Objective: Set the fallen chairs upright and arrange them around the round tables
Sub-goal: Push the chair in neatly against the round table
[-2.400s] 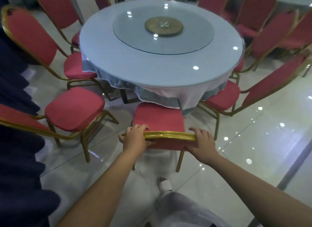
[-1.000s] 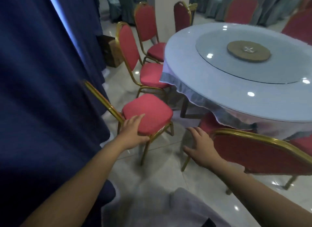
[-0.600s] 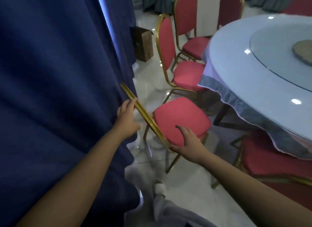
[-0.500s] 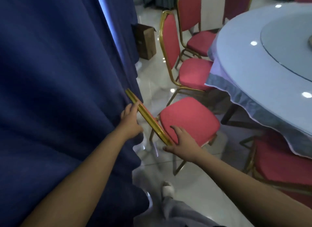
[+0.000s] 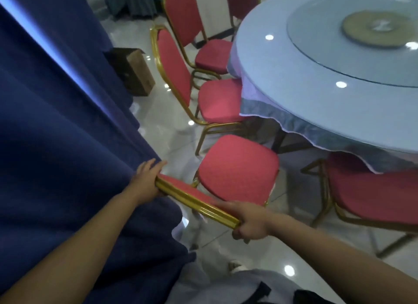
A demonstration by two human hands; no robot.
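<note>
- Fingers of the left hand (image 5: 146, 182) are curling round one end of the gold top rail of a red chair (image 5: 237, 168), against the blue curtain (image 5: 56, 122).
- The right hand (image 5: 250, 222), blurred, is seemingly gripping the rail's other end.
- The red chair is standing upright, seat facing the round table (image 5: 316, 88), near its draped edge, sitting between a second chair (image 5: 217, 104) and a third chair (image 5: 373, 195).
</note>
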